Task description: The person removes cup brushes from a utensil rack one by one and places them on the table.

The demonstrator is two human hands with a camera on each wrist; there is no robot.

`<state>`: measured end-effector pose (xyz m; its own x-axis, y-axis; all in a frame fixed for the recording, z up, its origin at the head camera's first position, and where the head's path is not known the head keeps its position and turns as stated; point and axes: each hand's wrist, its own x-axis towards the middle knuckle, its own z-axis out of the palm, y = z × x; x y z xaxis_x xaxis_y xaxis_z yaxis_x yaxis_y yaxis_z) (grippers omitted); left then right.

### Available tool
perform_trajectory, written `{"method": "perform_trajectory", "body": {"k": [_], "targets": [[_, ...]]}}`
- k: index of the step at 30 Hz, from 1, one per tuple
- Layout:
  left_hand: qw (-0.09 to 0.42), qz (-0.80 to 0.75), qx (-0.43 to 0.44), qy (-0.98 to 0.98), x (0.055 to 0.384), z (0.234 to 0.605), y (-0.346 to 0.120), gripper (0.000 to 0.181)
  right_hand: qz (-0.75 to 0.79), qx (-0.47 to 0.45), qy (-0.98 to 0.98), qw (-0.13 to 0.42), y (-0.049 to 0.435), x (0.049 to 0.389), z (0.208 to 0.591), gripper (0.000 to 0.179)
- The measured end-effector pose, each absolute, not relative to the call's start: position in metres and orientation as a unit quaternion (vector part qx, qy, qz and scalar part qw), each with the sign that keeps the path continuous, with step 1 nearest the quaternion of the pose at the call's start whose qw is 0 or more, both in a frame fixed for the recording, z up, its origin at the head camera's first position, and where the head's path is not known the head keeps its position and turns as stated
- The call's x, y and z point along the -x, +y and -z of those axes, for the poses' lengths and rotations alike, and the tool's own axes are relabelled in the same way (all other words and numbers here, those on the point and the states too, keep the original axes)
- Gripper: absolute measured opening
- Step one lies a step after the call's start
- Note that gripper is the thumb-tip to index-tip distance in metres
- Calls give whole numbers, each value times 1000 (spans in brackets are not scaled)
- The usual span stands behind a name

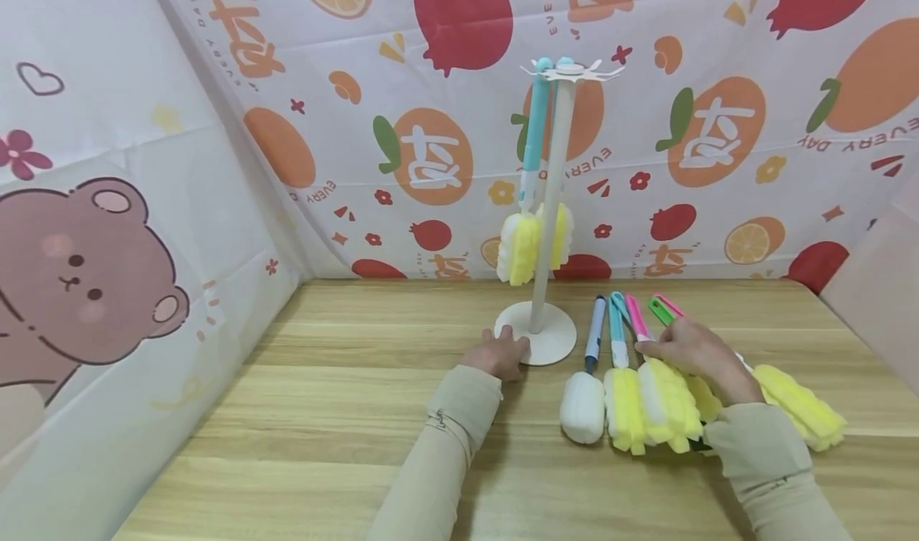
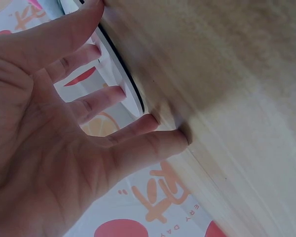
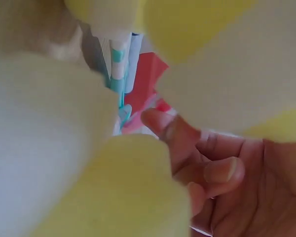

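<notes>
A white stand (image 1: 556,198) with a round base (image 1: 551,341) and spoked top holds cleaning brushes with turquoise handles (image 1: 533,134) and yellow-and-white sponge heads (image 1: 520,247). My left hand (image 1: 498,355) touches the base's left edge; in the left wrist view its spread fingers (image 2: 96,103) reach the edge and the tabletop. My right hand (image 1: 692,355) is bent over the row of brushes, its fingertips beside a pink-handled brush (image 1: 636,317). A green handle (image 1: 661,311) runs beneath it. In the right wrist view the fingers (image 3: 180,143) curl between sponge heads (image 3: 227,74); any grip is hidden.
Left of the pink one lie a turquoise-handled brush (image 1: 618,337) and a lavender-handled brush with a white head (image 1: 582,409). Another yellow sponge head (image 1: 800,405) lies right of my wrist. A fruit-print cloth (image 1: 445,238) hangs behind the wooden table (image 1: 345,413).
</notes>
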<state>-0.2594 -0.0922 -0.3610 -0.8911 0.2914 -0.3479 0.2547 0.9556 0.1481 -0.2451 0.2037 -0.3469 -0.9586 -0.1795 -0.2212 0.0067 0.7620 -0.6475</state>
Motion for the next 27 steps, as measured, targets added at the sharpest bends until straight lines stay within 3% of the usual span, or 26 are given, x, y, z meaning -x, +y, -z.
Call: {"method": "perform_trajectory", "body": {"k": [27], "targets": [[184, -50, -135, 972, 258, 362, -91, 29, 320, 92, 931, 149, 228, 235, 322, 38]]}}
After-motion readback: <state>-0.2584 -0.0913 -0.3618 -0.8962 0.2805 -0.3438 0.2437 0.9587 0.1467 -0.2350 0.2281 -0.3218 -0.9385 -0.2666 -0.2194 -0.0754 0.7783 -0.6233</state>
